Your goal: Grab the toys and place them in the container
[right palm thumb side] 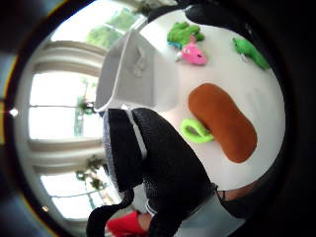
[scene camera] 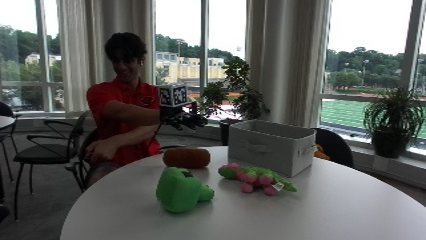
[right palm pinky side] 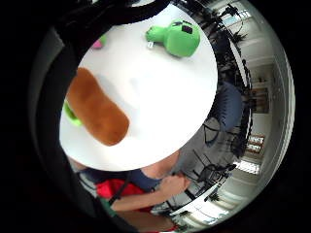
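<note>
— Where are the toys?

— All on the round white desk [scene camera: 346, 210]. The brown plush [scene camera: 187, 157] lies nearest the person, with a small bright green piece [right palm thumb side: 196, 131] tucked against its side. The big green plush [scene camera: 180, 189] with a dark patch on its face sits toward the near edge. Between it and the container lies a pink and green plush [scene camera: 256, 179], stretched out with a white tag at one end.

— And the container?

— The white fabric bin [scene camera: 273, 146] stands upright on the desk, just behind the pink and green plush, with its top open. In the thumb side palm view it is beside the glove, and another green toy [right palm thumb side: 251, 53] lies farther out on the desk.

— What is the gloved right hand [scene camera: 185, 120] doing?

— It hangs in the air above the desk's far edge, near the bin and above the brown plush, touching none of them. The fingers [right palm thumb side: 123, 148] look loosely curled, and they hold nothing.

— The other hand?

— The bare hand [scene camera: 100, 150] is down by the person's lap, off the desk.
</note>
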Demonstrator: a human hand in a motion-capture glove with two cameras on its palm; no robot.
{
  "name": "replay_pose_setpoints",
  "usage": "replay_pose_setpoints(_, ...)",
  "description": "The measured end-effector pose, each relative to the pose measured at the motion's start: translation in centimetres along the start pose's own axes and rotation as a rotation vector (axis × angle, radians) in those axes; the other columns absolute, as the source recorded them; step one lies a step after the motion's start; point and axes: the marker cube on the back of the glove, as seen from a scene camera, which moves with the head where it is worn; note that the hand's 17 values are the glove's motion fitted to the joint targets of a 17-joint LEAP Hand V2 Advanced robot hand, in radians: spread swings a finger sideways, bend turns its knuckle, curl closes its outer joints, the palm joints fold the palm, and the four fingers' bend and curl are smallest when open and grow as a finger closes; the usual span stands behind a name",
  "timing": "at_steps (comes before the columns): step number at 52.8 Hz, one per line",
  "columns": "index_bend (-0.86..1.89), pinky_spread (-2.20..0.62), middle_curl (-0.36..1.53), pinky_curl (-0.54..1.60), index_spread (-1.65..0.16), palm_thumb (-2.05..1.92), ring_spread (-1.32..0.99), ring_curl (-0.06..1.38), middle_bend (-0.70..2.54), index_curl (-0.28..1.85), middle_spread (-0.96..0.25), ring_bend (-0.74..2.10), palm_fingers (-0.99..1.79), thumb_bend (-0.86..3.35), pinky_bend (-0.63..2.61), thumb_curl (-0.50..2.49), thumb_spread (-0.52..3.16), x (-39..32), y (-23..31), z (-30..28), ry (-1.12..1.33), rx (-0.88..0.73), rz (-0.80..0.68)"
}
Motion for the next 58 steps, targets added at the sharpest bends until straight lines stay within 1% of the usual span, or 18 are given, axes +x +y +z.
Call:
replay_pose_setpoints(3, 0.18, 0.01, 0.04, 0.11, -0.21, -0.16, -0.12, 0.04, 0.16, 0.05, -0.11, 0.21, 0.15, -0.11, 0.45, -0.01, 0.55, 0.2, -0.2, 0.0, 0.007, -0.003, -0.012)
replay_pose_setpoints(8, 0.19, 0.02, 0.07, 0.16, -0.29, -0.16, -0.18, 0.07, 0.17, 0.10, -0.15, 0.23, 0.12, -0.11, 0.50, 0.00, 0.78, -0.4, 0.4, 0.2, -0.004, -0.016, -0.002)
replay_pose_setpoints(13, 0.19, 0.02, 0.10, 0.19, -0.34, -0.16, -0.21, 0.09, 0.18, 0.13, -0.17, 0.24, 0.10, -0.11, 0.51, 0.01, 0.91, -0.5, 0.3, 0.1, -0.007, -0.014, -0.002)
replay_pose_setpoints(20, 0.19, 0.02, 0.14, 0.22, -0.37, -0.17, -0.24, 0.12, 0.18, 0.17, -0.18, 0.25, 0.08, -0.11, 0.53, 0.02, 1.02, -0.3, 0.2, 0.0, -0.005, -0.006, -0.002)
replay_pose_setpoints(36, 0.18, 0.02, 0.21, 0.26, -0.39, -0.16, -0.26, 0.17, 0.18, 0.24, -0.19, 0.26, 0.04, -0.10, 0.56, 0.03, 1.08, 0.8, 0.5, 0.1, 0.008, -0.015, -0.021)
replay_pose_setpoints(43, 0.12, 0.05, 0.22, 0.33, -0.39, -0.09, -0.24, 0.19, 0.17, 0.22, -0.19, 0.25, 0.00, -0.07, 0.77, 0.07, 1.05, 1.1, 0.0, 1.1, 0.015, -0.039, -0.031)
replay_pose_setpoints(44, 0.16, 0.05, 0.23, 0.31, -0.39, -0.13, -0.25, 0.20, 0.19, 0.23, -0.19, 0.27, 0.00, -0.09, 0.70, 0.07, 1.06, 1.2, 0.0, 1.4, 0.018, -0.043, -0.032)
replay_pose_setpoints(46, 0.10, 0.06, 0.23, 0.35, -0.39, -0.08, -0.24, 0.19, 0.17, 0.21, -0.18, 0.25, -0.03, -0.06, 0.83, 0.09, 1.04, 1.3, -0.2, 1.9, 0.025, -0.056, -0.033)
replay_pose_setpoints(50, 0.06, 0.07, 0.23, 0.39, -0.38, -0.02, -0.22, 0.20, 0.15, 0.19, -0.17, 0.24, -0.05, -0.03, 1.01, 0.12, 1.03, 1.2, -0.2, 3.8, 0.031, -0.115, -0.027)
replay_pose_setpoints(58, 0.06, 0.07, 0.24, 0.43, -0.37, -0.01, -0.20, 0.23, 0.16, 0.15, -0.16, 0.28, -0.11, -0.03, 1.17, 0.17, 1.02, 1.4, -0.3, 6.9, 0.068, -0.215, -0.035)
